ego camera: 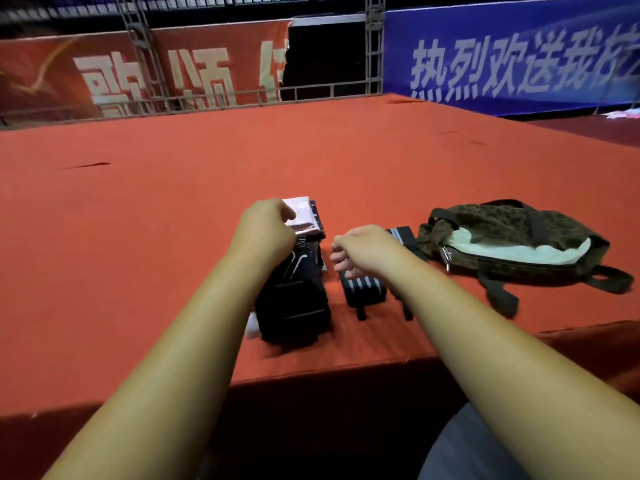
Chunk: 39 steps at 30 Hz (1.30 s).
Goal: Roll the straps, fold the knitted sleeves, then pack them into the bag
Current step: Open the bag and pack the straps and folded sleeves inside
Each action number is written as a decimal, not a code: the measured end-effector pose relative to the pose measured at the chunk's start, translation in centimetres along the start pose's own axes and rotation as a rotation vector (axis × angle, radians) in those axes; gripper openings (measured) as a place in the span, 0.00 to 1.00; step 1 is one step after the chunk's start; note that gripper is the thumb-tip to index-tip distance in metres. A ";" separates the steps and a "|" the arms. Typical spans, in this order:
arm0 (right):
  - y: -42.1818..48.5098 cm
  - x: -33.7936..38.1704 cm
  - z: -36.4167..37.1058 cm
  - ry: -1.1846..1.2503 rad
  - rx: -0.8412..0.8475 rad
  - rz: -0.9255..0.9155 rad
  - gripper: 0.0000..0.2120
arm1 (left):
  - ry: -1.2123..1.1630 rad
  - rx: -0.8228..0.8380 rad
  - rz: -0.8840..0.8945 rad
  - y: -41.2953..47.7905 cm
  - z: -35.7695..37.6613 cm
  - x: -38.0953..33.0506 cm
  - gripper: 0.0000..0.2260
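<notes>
Across the red tabletop (173, 202), near edge: leopard bag (519, 220) on the right, unzipped, pale lining showing. Knitted sleeves (294, 306) stacked left of centre. Striped straps (363, 289) between stack and bag. Left hand (266, 226): fingers pinch the stack's pink far end. Right hand (363, 247) over a strap, fingers curled, can't tell if gripping.

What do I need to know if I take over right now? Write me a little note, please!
Left hand: on the stack of pink and black knitted sleeves; its grip is hidden.
Right hand: loose, holding nothing, above the black straps with white stripes.
Brown spotted fabric bag: lies unzipped at the right on the red table cover.
Done: sleeves look stacked.
Left: sleeves and straps are outside the bag, so pack them; I cannot tell whether the straps are rolled.
</notes>
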State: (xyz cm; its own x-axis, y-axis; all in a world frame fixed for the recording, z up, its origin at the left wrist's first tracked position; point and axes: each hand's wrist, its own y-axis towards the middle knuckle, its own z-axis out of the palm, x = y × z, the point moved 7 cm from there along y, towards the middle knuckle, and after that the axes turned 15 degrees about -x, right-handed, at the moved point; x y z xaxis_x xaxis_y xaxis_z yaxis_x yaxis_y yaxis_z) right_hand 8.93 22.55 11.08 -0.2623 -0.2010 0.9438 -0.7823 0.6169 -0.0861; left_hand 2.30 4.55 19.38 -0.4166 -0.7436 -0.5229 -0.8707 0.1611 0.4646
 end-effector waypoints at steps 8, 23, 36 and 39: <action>-2.1 0.8 4.1 -0.112 0.085 0.081 0.19 | -0.180 0.321 -0.451 -3.5 -0.1 8.4 0.11; -2.2 -1.6 4.2 0.038 0.056 0.124 0.04 | -0.635 0.337 -0.660 -4.6 2.5 10.6 0.27; -2.1 -2.6 3.9 0.115 0.071 0.183 0.13 | -0.708 0.156 -0.482 -4.0 2.2 9.0 0.24; -2.4 -2.8 3.7 0.175 0.084 0.202 0.11 | -0.812 0.182 -0.503 -4.2 2.7 8.4 0.32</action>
State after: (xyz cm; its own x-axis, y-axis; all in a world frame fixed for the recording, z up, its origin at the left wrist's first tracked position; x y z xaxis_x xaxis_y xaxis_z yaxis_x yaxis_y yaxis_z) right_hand 9.41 18.81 7.47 -0.3215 0.0588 0.9451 -0.7703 0.5642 -0.2971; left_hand 1.77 -0.59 11.10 0.0216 -0.0898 -0.9957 -0.9949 0.0959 -0.0302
